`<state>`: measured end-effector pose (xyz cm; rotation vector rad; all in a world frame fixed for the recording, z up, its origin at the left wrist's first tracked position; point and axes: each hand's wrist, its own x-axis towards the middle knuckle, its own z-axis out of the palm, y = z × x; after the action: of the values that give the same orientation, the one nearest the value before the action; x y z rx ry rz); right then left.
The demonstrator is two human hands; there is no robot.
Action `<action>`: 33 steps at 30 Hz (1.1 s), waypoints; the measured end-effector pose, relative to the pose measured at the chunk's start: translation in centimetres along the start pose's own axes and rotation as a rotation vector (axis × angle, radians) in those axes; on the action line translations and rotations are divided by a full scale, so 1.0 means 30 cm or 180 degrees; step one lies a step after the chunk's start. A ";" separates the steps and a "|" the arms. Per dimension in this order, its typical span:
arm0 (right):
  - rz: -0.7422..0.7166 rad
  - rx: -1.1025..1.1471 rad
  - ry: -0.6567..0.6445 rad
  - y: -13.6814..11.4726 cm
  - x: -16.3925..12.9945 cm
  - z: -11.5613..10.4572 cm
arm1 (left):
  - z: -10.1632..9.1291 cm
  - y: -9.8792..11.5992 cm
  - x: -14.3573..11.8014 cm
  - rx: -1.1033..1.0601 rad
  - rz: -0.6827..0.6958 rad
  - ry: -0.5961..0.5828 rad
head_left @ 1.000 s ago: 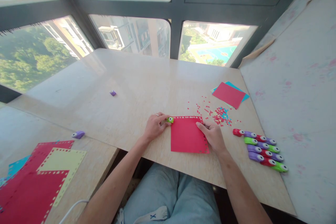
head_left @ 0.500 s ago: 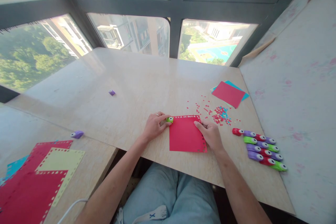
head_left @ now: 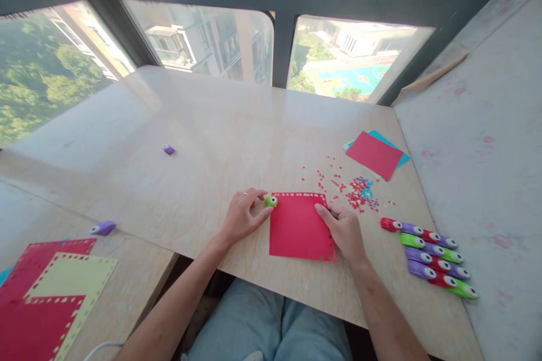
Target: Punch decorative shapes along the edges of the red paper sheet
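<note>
A red paper square [head_left: 300, 225] lies flat on the beige table [head_left: 220, 141], with small holes punched along its top and right edges. My left hand [head_left: 242, 215] pinches a small green punch [head_left: 271, 201] that sits on the sheet's top left corner. Fingers of my right hand [head_left: 345, 229] press on the sheet's right edge and hold it down.
A row of red, purple and green punches [head_left: 429, 251] lies to the right. Paper confetti [head_left: 358, 190] and red and blue sheets [head_left: 376, 153] sit further back. Purple punches [head_left: 168, 149] [head_left: 103, 228] lie at left, above punched red and yellow sheets [head_left: 55, 293].
The camera has tilted down a little. Both hands stay on the red sheet, with the green punch still at its top left corner.
</note>
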<state>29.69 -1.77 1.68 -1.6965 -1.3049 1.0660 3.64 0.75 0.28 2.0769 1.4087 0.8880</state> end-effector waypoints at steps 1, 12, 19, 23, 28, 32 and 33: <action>0.0037 -0.0004 0.0012 -0.003 -0.001 0.001 | -0.002 0.002 0.000 -0.0038 -0.0024 0.0002; 0.0397 0.0075 -0.0009 -0.019 -0.005 0.002 | -0.013 0.019 0.012 -0.0040 -0.0029 -0.0058; 0.0473 0.0047 -0.0013 -0.013 -0.007 -0.001 | -0.010 0.019 0.014 0.0018 -0.0036 -0.0035; 0.0415 0.0007 -0.0041 -0.003 -0.006 -0.002 | -0.008 0.017 0.012 0.0043 -0.0112 -0.0068; 0.0330 -0.0040 -0.0092 0.002 -0.002 -0.004 | -0.007 0.016 0.011 0.0078 -0.0202 -0.0079; 0.0236 -0.0089 -0.0071 -0.002 0.000 -0.006 | -0.006 0.022 -0.002 -0.0140 -0.0343 0.0095; 0.0228 -0.0104 -0.0080 -0.003 0.001 -0.007 | -0.008 0.025 -0.004 -0.0216 -0.0437 0.0166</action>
<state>29.84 -1.73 1.84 -1.7712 -1.2921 1.1161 3.90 0.38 0.93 1.8952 1.5070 0.9261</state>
